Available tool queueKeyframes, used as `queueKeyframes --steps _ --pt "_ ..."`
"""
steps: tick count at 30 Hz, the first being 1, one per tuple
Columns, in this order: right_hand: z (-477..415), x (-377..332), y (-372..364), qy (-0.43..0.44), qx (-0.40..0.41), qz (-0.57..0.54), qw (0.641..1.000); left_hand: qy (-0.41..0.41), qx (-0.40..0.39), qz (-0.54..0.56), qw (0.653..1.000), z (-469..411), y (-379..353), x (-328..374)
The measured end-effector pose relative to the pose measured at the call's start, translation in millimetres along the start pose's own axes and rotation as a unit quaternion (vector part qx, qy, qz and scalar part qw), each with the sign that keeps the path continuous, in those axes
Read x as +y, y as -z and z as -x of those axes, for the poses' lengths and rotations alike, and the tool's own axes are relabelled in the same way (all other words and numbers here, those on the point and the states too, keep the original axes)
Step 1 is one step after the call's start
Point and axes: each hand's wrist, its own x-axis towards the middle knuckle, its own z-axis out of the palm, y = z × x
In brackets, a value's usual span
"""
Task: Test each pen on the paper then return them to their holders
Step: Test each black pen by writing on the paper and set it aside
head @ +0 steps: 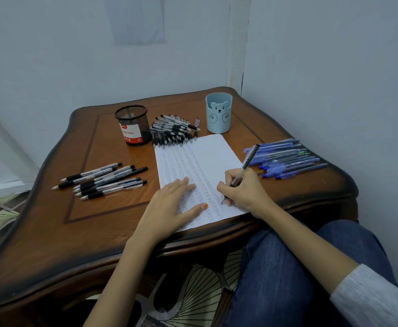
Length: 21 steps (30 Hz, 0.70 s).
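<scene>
Hands divide the work at a wooden bench (99,220) during a pen test, one steadying, one writing. At far left, a loose row of black pens (103,180) lies on the wood, set apart like a sorted batch, though whether tried or waiting cannot be told. Behind it stands a black mesh holder (133,125), with nothing showing above its rim. Just beside that, a heap of black pens (174,131) touches the far edge of the paper (205,156). The left hand (174,204) lies flat, fingers straight, on the sheet's near left part, evidently pressing it down so it cannot slide under the strokes. Rows of small marks cover most of the page. A pale blue bear holder (218,113) stands past the sheet's far corner, likewise showing no pens. The right hand (243,190) grips a grey pen (246,163) in a writing hold, tip down on the paper near its right edge. At far right lie bunched blue pens (287,159), within easy reach. With none visibly back in a holder, the job looks far from finished.
</scene>
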Motion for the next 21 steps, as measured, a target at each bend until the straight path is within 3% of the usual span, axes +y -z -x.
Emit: queueKeyframes --steps 21 --pt "-1.0 3.7 -0.3 0.001 -0.002 -0.008 1.0 -0.003 0.006 0.002 1.0 0.7 -0.6 -0.7"
